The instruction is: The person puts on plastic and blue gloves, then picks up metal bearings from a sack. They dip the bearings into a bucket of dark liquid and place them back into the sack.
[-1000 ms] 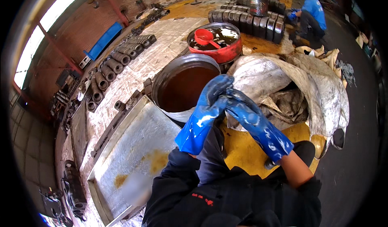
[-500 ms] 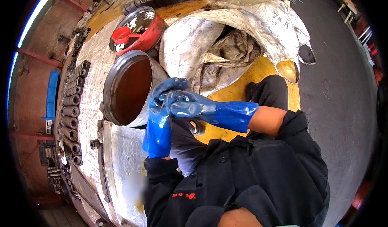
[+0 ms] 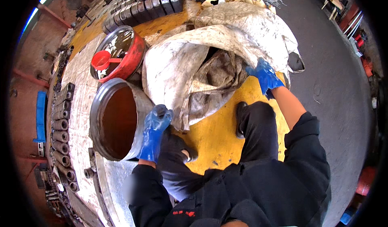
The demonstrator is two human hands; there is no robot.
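Yellow floor [image 3: 220, 146] underfoot; the right grip [image 3: 265, 77], two o'clock, meets the stained sack [image 3: 231, 39], pinch unclear; the left grip [image 3: 155, 124], eight o'clock, curls, contents unclear. Wider handfuls should slip less.

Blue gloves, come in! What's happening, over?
Right hand at dirty white sack, grip unclear. Left hand curled beside metal drum. Drum crowds left side.

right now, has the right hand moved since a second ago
Yes: judged against the dirty-white sack, the right hand has moved right, away from the left hand, from near the metal drum to the sack's lower right edge.
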